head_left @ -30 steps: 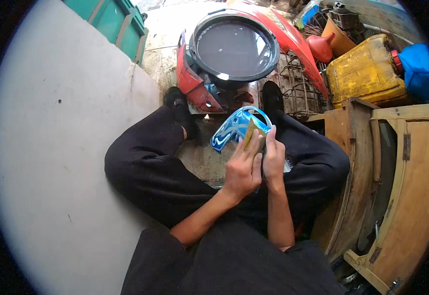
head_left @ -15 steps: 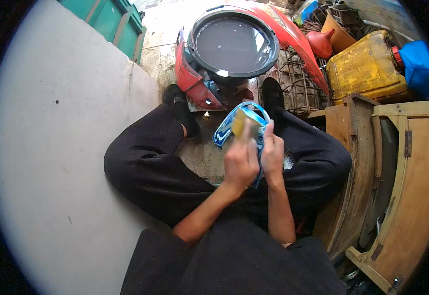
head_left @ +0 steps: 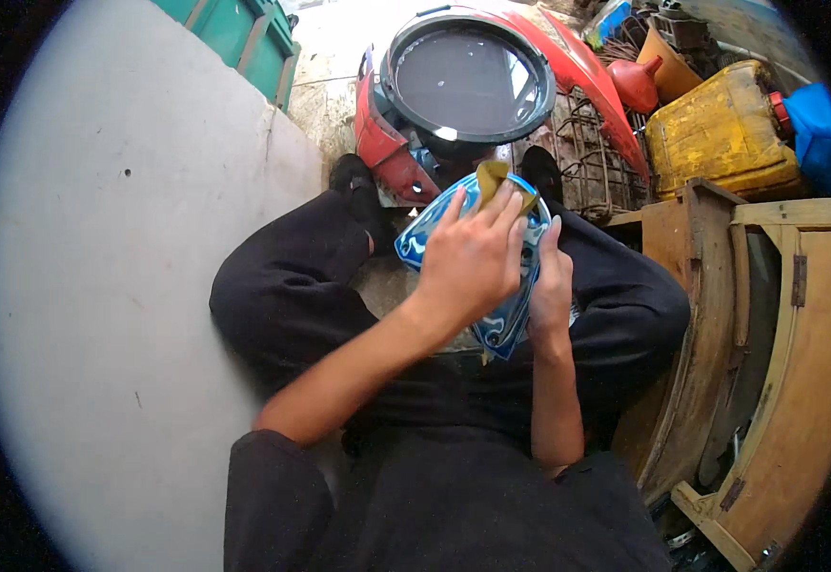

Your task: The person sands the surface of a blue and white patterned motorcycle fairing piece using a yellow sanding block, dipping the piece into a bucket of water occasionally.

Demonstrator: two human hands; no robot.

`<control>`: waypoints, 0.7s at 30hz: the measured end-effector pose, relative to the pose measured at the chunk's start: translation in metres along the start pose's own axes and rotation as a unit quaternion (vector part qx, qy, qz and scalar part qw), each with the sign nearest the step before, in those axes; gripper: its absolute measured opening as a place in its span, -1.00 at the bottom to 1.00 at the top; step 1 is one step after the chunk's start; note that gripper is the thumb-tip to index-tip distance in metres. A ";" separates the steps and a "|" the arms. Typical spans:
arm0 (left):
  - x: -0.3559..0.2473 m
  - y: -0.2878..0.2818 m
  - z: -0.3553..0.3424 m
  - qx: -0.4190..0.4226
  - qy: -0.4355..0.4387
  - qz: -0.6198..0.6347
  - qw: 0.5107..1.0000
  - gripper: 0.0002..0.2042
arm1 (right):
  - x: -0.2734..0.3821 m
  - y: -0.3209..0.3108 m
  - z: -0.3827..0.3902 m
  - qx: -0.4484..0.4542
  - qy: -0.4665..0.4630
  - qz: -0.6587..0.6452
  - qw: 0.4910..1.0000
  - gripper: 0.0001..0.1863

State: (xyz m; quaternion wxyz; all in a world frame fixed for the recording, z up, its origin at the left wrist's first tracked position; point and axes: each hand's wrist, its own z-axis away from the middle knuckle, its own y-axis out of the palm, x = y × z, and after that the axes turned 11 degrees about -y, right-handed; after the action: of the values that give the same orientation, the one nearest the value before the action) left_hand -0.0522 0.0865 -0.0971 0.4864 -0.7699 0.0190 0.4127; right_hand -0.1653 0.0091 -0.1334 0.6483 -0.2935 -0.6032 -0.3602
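Note:
A glossy blue plastic panel point(head_left: 506, 319) with white streaks and small holes along its edge is held up between my knees. My right hand point(head_left: 551, 286) grips its right edge, thumb up along the rim. Across the panel's upper face lies my left hand point(head_left: 473, 253), its fingers pressing a folded olive-yellow sheet point(head_left: 494, 181) that looks like sandpaper. Part of the sheet sticks up past the fingertips. My left hand hides much of the panel's middle.
Ahead stands a black round tub point(head_left: 468, 81) of dark water, with red body panels point(head_left: 382, 133) around it. On the right are a yellow jerrycan point(head_left: 720, 129), a red funnel point(head_left: 637, 84) and wooden furniture pieces point(head_left: 801, 381). A white wall point(head_left: 130, 286) rises at my left.
The panel has turned so that more of its broad face shows. My left hand, with the sheet, has flattened onto it, and its forearm has swung out to the left.

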 end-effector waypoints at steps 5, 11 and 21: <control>0.006 0.007 -0.007 0.054 0.000 0.018 0.998 -0.65 | 0.001 0.000 0.001 -0.021 0.017 -0.019 0.999 -0.29; -0.013 0.033 0.059 -0.029 -0.058 0.088 0.994 -0.60 | -0.008 -0.011 -0.001 -0.002 -0.002 0.049 0.999 -0.27; -0.003 0.050 0.065 -0.085 -0.103 0.129 0.983 -0.56 | -0.014 -0.004 0.007 -0.031 0.014 0.025 0.999 -0.33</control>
State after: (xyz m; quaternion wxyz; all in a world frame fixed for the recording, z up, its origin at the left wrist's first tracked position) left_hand -0.1161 0.1089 -0.1441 0.3615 -0.7530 0.0327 0.5489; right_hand -0.1729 0.0142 -0.1464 0.6563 -0.3230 -0.5750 -0.3665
